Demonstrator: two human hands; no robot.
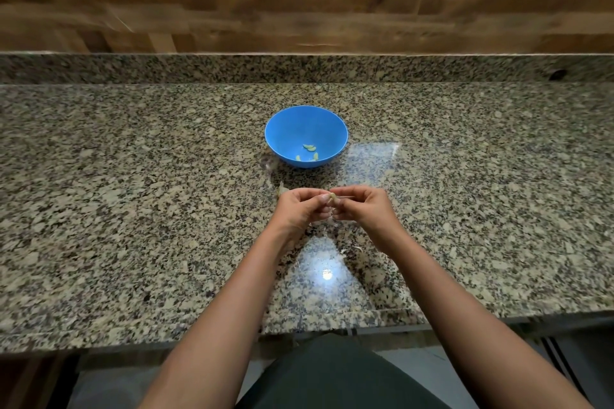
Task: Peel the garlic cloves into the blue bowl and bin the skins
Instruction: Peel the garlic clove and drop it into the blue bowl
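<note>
A blue bowl [282,129] stands on the granite counter with several pale peeled cloves [309,147] at its bottom. Just in front of it, both hands meet over the counter. My left hand [299,207] and my right hand [360,206] pinch one small garlic clove [333,196] between their fingertips. A thin strip of skin sticks out from the clove toward the right. Loose skins [349,251] lie on the counter under and behind the hands. A pale bit [280,190] lies by the left knuckles; I cannot tell whether it is a clove or skin.
The speckled granite counter [133,209] runs wide to both sides, with a raised granite lip and a wooden wall behind. A bright light reflection sits near the front edge. No bin is in view.
</note>
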